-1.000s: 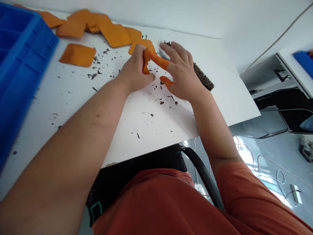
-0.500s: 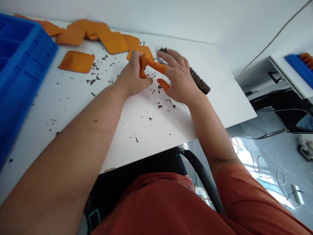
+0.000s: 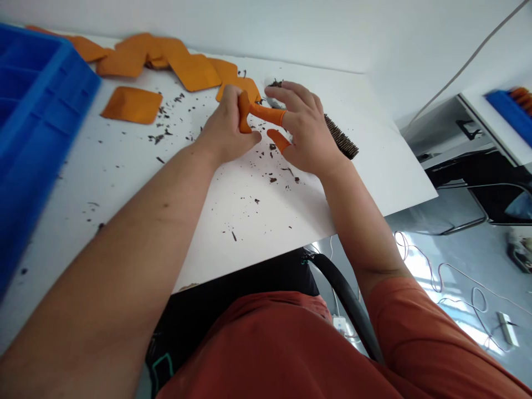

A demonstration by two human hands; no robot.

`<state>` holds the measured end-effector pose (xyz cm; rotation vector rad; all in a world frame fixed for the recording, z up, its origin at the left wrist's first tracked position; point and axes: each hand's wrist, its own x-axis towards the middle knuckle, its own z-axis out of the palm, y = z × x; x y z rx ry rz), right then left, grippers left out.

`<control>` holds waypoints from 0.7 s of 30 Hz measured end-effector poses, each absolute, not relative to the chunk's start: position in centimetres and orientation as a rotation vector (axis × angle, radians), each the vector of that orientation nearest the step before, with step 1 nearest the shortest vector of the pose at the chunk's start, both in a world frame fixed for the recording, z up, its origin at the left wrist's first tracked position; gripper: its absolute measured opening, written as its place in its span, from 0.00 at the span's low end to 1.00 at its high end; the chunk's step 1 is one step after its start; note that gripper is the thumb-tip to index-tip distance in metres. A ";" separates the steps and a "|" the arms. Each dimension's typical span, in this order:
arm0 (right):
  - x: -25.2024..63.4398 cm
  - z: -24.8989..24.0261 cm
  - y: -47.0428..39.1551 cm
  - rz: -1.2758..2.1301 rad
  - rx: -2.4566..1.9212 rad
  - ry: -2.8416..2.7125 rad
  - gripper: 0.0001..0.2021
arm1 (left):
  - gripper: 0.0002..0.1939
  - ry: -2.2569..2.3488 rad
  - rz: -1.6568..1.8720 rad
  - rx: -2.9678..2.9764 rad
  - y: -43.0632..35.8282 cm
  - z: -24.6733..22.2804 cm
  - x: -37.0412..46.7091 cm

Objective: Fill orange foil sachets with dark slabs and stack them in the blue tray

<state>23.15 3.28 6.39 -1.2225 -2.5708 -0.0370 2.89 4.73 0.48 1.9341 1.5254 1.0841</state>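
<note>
An orange piece [image 3: 245,113], bent upright, is gripped in my left hand [image 3: 228,126], whose thumb points right. My right hand [image 3: 306,133] has its fingers apart, with orange covers on the index finger and thumb; the index fingertip touches the piece's right side. Nothing shows in that hand's grip. Just beyond the right hand lies a brown bristly block [image 3: 343,138], partly hidden by it. Dark crumbs [image 3: 272,180] are scattered on the white table [image 3: 266,221] under and around both hands.
Flat orange pieces [image 3: 193,72] overlap along the wall at the back, and a single one [image 3: 132,105] lies nearer. A blue crate [image 3: 45,111] stands at the left. A chair's black armrest [image 3: 343,293] is below the table's front edge.
The right index fingertip has shifted slightly against the orange piece. Both hands keep nearly the same place, and the view has moved very slightly.
</note>
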 end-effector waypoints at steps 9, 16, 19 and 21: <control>23.5 6.2 3.4 0.114 -1.215 -2.543 0.21 | 0.27 1.496 1.103 1.937 4.7 0.6 3.5; 24.0 5.7 3.4 0.091 -1.203 -2.500 0.21 | 0.25 1.519 1.031 1.961 4.8 0.5 3.9; 24.3 5.3 3.8 -0.007 -1.186 -2.526 0.21 | 0.26 1.505 0.998 1.951 4.5 1.1 3.9; 24.5 5.0 4.0 -0.040 -1.161 -2.529 0.22 | 0.25 1.523 0.976 1.938 4.2 1.4 4.0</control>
